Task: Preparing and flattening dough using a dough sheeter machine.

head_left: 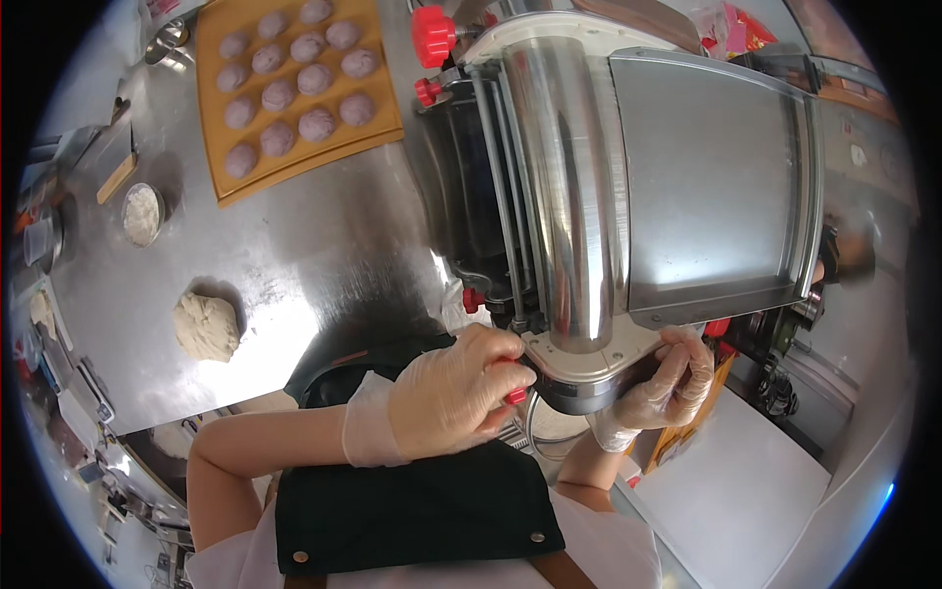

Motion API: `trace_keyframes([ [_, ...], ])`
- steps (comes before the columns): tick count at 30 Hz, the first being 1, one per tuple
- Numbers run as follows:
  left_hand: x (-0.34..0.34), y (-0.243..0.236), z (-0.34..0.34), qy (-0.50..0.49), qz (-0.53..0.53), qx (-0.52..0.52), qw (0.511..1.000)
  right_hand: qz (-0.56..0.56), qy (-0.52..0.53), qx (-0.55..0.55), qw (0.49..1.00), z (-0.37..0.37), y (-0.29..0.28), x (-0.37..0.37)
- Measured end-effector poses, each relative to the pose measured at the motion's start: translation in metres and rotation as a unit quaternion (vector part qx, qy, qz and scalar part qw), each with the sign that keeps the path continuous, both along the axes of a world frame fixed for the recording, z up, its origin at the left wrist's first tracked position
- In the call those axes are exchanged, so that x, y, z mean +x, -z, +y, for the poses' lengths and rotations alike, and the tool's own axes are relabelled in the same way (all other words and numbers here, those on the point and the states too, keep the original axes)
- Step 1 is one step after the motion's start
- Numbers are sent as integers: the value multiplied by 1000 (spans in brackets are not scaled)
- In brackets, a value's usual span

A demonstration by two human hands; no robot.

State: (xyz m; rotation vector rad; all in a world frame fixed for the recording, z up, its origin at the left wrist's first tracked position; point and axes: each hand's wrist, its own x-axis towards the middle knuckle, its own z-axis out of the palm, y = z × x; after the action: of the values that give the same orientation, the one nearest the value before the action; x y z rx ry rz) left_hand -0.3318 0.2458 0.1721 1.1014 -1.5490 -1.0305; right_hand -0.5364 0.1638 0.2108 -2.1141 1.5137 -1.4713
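Note:
Both my hands, in clear plastic gloves, are at the near end of a dough sheeter [594, 355] with a shiny steel roller [569, 187]. My left hand [442, 398] is closed around a red knob [516, 396] at the machine's near left corner; part of the knob shows between the fingers. At the near right corner, my right hand [677, 383] has its fingers curled and pressed together beside the end housing. What they hold, if anything, is hidden. A flat metal feed tray [711, 182] slopes off the roller's right side.
On the steel table [324, 226] stands a yellow tray [218, 128] with several purple dough balls. A pale dough lump [206, 327], a bowl of flour [143, 214] and a scraper [118, 179] lie left. More red knobs [432, 37] jut from the sheeter's far left corner.

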Motion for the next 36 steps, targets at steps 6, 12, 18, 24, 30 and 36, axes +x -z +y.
trace_keyframes([
  [6,-6,16,4,-13,205,146,968,-13,-12,-12,1000,-1,1,2],
  [12,12,18,-5,161,468,595,633,-13,5,-7,1000,-1,1,2],
  [18,-5,8,7,-23,-105,40,993,-56,7,-23,998,-2,4,0],
  [24,-2,-3,-8,98,264,460,842,-118,101,-119,981,-9,11,-10],
  [30,12,34,11,138,359,546,745,-179,82,-2,980,17,104,-35],
  [36,98,67,90,-128,310,430,838,-284,70,66,954,13,163,-54],
])
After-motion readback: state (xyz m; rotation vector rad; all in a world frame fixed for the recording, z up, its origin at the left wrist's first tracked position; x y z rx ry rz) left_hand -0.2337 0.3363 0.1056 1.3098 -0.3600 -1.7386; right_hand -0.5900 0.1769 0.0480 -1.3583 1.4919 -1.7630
